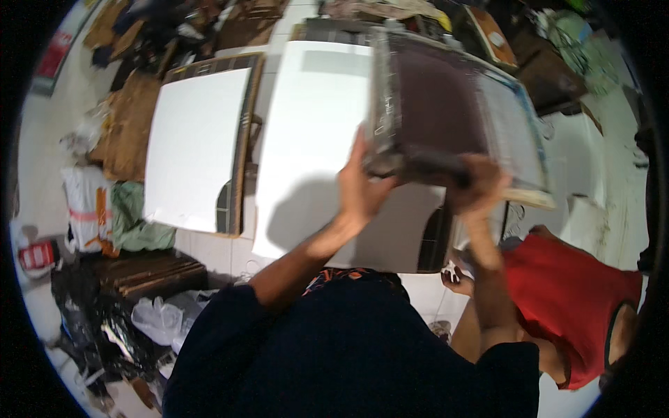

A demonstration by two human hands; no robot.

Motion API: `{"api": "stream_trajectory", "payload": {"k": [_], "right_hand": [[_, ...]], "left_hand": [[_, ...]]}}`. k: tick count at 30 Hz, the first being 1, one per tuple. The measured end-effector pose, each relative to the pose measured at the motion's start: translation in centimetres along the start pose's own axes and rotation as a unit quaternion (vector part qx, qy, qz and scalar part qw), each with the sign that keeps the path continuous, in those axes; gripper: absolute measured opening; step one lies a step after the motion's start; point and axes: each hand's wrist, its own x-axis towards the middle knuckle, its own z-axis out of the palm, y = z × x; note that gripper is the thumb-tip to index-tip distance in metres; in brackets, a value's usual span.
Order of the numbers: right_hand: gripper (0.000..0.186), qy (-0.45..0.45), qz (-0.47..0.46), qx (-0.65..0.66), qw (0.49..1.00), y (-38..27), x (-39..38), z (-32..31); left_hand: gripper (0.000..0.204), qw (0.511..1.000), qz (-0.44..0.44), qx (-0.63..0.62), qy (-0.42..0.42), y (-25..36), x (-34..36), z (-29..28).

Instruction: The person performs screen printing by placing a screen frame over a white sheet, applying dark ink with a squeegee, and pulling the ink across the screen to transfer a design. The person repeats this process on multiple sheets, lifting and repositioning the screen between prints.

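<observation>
I see both hands raised in front of the chest, carrying a wooden-framed panel (446, 111) with a dark maroon face, lifted clear of the floor and tilted, its near edge low and its far edge high. The left hand (362, 191) is clasped on the near left corner, fingers lying up along the frame's left side rail. The right hand (481, 184) is closed under the near right part of the bottom rail; its image is blurred, so I cannot count fingers, but the grasp reads as firm. I judge the two-corner hold is chosen because the panel is wide and flat: gripping the low edge at both ends keeps it from twisting and keeps the face clear of fingers.

Below the lifted panel, a large white board (313, 139) lies flat on the tiled floor (209, 254), with a second white board (198, 146) just to its left, apart by a narrow gap. Both lie face up in dark frames, side by side, seemingly laid out so each surface stays accessible.

At near right, another person in a red shirt (568, 299) crouches, one hand (456, 279) close to the near edge of the large board. Clutter sits at left: bags (90, 202), slatted wood (150, 272), plastic wrap (160, 317).
</observation>
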Motion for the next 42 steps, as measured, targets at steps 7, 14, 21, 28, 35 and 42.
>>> {"api": "stream_trajectory", "payload": {"k": [7,14,21,28,35,42], "right_hand": [[0.047,0.036,-0.015,-0.111,0.993,6.3,19.2,-6.3],[0.091,-0.02,0.115,-0.114,0.987,15.9,28.4,-7.3],[0.098,-0.03,0.076,-0.133,0.988,18.2,32.5,-6.4],[0.114,-0.048,0.16,-0.068,0.984,13.7,34.9,-7.3],[0.119,-0.065,0.159,-0.083,0.982,12.4,34.4,-7.3],[0.103,-0.027,0.067,-0.122,0.99,12.0,33.6,-7.1]], "left_hand": [[0.079,0.993,0.11,-0.03,0.044,-3.8,12.8,-9.1],[0.081,0.776,-0.399,0.488,0.007,-28.5,-6.7,-29.7],[0.094,0.741,-0.296,0.592,-0.113,-32.1,-15.0,-33.3],[0.103,0.817,-0.155,0.521,-0.192,-24.5,-4.3,-28.2],[0.071,0.787,-0.042,0.551,-0.275,-11.0,-0.9,-7.4],[0.061,0.947,0.047,0.215,-0.234,-14.0,-14.4,-3.1]]}}
